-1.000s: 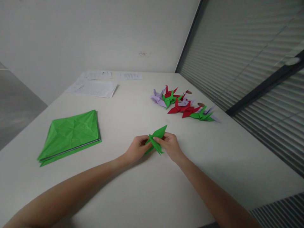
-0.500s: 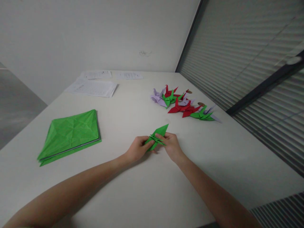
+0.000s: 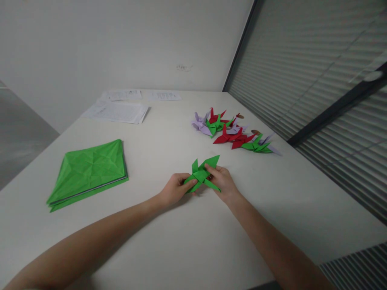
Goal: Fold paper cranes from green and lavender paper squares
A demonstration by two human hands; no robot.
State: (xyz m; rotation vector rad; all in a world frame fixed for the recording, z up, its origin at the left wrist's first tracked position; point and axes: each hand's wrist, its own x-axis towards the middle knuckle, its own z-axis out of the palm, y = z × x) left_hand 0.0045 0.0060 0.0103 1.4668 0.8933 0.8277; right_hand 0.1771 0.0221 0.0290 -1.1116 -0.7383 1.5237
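Between my hands is a green origami crane (image 3: pixel 200 175), its wings spread and its pointed ends sticking out, held over the white table. My left hand (image 3: pixel 175 188) pinches its left wing between thumb and fingers. On the other side, my right hand (image 3: pixel 223 183) grips the right wing, thumb on top; the fingers beneath are mostly hidden. Beyond my hands lies a group of finished paper cranes, among them a red crane (image 3: pixel 225 137), a lilac crane (image 3: pixel 201 124) and a green crane (image 3: pixel 258 146).
At left lies a stack of creased green paper (image 3: pixel 92 167). White printed sheets (image 3: pixel 121 112) rest at the table's far left. Window blinds (image 3: pixel 317 68) border the table (image 3: pixel 157 249) on the right, and a wall (image 3: pixel 136 44) stands behind it.
The green crane has opened out: its wings are pulled apart, its body is flattened and its narrow points now stand away. My right hand has shifted slightly to the right.
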